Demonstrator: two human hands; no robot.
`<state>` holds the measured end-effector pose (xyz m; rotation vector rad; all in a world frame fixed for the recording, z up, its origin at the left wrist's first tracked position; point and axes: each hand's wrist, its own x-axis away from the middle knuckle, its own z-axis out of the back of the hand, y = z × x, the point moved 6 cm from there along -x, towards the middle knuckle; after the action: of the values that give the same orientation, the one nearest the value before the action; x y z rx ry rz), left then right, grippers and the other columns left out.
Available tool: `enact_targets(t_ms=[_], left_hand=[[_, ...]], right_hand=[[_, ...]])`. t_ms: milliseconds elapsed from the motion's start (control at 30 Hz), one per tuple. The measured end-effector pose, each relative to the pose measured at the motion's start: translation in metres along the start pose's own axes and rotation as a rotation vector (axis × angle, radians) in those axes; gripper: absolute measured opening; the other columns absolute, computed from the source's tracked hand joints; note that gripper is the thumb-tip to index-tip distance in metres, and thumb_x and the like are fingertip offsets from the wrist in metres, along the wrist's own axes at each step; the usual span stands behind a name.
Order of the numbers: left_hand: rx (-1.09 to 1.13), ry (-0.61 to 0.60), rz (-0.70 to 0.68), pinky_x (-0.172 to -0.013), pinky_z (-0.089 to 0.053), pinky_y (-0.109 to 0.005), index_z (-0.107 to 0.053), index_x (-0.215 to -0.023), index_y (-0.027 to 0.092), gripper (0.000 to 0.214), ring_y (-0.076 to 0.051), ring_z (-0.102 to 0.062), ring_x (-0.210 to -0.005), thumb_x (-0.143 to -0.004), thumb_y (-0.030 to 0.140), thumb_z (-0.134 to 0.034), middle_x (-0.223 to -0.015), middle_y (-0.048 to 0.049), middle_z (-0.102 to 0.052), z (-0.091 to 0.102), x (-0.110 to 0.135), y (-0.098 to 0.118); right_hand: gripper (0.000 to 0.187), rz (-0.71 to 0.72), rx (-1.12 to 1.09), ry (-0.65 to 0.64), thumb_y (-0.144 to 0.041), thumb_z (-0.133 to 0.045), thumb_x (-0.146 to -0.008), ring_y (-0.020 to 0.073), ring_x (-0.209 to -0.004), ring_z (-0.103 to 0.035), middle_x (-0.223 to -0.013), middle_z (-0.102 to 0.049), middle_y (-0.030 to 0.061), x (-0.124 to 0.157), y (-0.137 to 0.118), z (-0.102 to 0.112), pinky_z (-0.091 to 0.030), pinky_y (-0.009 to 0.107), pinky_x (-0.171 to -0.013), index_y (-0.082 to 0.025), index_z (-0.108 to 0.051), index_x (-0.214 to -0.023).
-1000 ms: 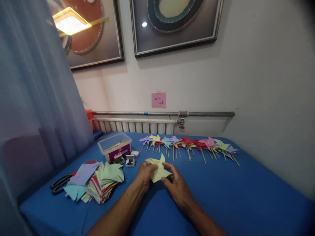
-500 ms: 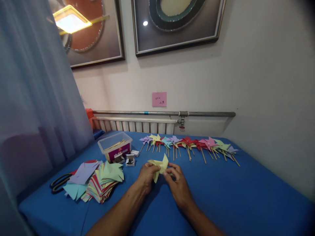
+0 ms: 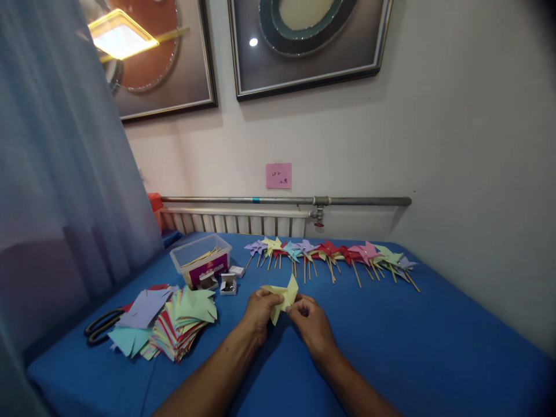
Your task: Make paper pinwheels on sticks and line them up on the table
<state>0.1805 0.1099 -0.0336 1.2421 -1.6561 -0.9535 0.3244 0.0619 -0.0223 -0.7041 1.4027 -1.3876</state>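
Observation:
A pale yellow paper pinwheel [image 3: 286, 294] with folded blades is held over the blue cloth, between both hands. My left hand [image 3: 259, 310] pinches it from the left, thumb pressed near its centre. My right hand [image 3: 310, 321] closes on its right lower side, thumb and forefinger together at the paper. Whether those right fingers also hold something small is hidden. Beyond the hands, finished pinwheels on sticks [image 3: 328, 252] lie in a row, in purple, yellow, blue, red, pink and green.
At left sit a stack of cut paper squares [image 3: 178, 324] and black-handled scissors [image 3: 102, 327]. Behind them is a clear plastic box [image 3: 202, 260] with wooden sticks, beside small white boxes [image 3: 228, 284], one open. A metal pipe [image 3: 278, 200] and radiator line the wall.
My right fingers have curled in and closed more tightly against the pinwheel's lower right side. My left hand keeps its pinch. The whole view has shifted slightly.

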Motion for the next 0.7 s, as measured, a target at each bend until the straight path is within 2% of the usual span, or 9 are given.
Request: enact_targets(t_ms=[100,233,367,500,633,700], left_hand=[[-0.018,0.002,-0.006,-0.058,-0.042,-0.026,-0.062,-0.066,0.016,0.026,-0.014,-0.057,-0.055,-0.052,0.023,-0.084,-0.062,-0.0022,-0.067,0.000,-0.001,-0.001],[-0.041,0.011,-0.015,-0.058,-0.042,-0.026,-0.061,-0.063,0.016,0.026,-0.013,-0.056,-0.054,-0.052,0.023,-0.084,-0.060,-0.0016,-0.065,0.000,0.000,-0.001],[-0.045,0.016,-0.015,-0.055,-0.039,-0.026,-0.058,-0.058,0.017,0.026,-0.012,-0.051,-0.050,-0.051,0.021,-0.083,-0.054,0.0005,-0.061,-0.001,0.001,0.001],[-0.069,0.027,-0.009,-0.054,-0.038,-0.025,-0.057,-0.058,0.017,0.026,-0.011,-0.050,-0.048,-0.054,0.018,-0.082,-0.052,0.0016,-0.059,-0.001,0.004,0.004],[-0.062,0.033,0.003,-0.052,-0.035,-0.024,-0.054,-0.057,0.018,0.027,-0.011,-0.049,-0.046,-0.055,0.018,-0.081,-0.049,0.0018,-0.057,-0.002,0.007,0.007],[-0.046,0.013,-0.001,-0.051,-0.036,-0.024,-0.055,-0.057,0.018,0.026,-0.011,-0.050,-0.046,-0.054,0.018,-0.080,-0.050,0.0008,-0.059,-0.004,0.008,0.008]], right_hand=[[0.023,-0.023,0.001,-0.004,-0.041,-0.073,-0.067,0.0264,-0.087,-0.068,-0.101,-0.075,0.0087,0.000,0.001,-0.001,-0.052,0.034,-0.077,-0.023,-0.068,-0.053],[0.022,-0.020,0.007,-0.005,-0.039,-0.073,-0.067,0.0286,-0.091,-0.069,-0.094,-0.075,0.0088,-0.001,0.000,-0.001,-0.052,0.037,-0.082,-0.022,-0.067,-0.053],[0.022,-0.006,-0.007,-0.023,-0.037,-0.074,-0.066,0.0289,-0.094,-0.070,-0.099,-0.075,0.0092,0.000,-0.005,0.000,-0.052,0.038,-0.087,-0.022,-0.066,-0.051],[0.023,0.020,0.005,-0.058,-0.037,-0.074,-0.065,0.0268,-0.088,-0.069,-0.099,-0.074,0.0087,0.001,-0.013,0.001,-0.052,0.038,-0.086,-0.022,-0.063,-0.051],[0.022,-0.033,-0.060,-0.032,-0.041,-0.076,-0.067,0.0242,-0.074,-0.066,-0.075,-0.072,0.0039,-0.001,-0.008,0.003,-0.052,0.036,-0.074,-0.024,-0.064,-0.062],[0.025,-0.081,-0.192,0.002,-0.044,-0.079,-0.065,0.0245,-0.074,-0.067,-0.074,-0.073,0.0031,-0.002,-0.003,0.004,-0.053,0.035,-0.073,-0.024,-0.068,-0.074]])
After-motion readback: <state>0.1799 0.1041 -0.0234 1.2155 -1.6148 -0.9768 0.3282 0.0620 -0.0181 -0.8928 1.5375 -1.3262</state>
